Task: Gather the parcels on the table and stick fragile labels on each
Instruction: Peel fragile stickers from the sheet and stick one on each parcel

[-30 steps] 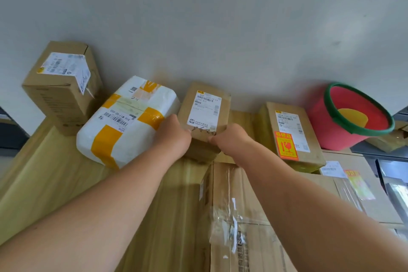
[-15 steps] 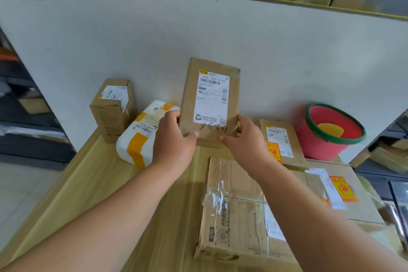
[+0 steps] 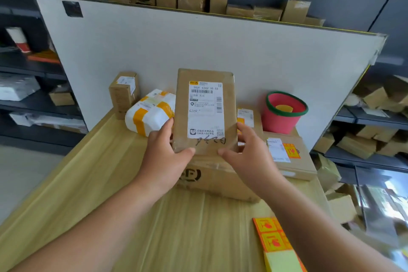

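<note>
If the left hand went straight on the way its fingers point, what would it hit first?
Likely the white parcel with yellow tape, lying just beyond the left hand, which grips the brown parcel. Depth is unclear: the raised hand might pass above it.

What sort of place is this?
Probably a parcel depot or courier pickup point: shelves crammed with cardboard boxes, a parcel bearing a shipping label, and fragile stickers on the table.

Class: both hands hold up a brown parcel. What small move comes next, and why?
Probably set the parcel down on the table by the label sheet: its face shows no fragile label, and the left hand and right hand both grip it.
</note>
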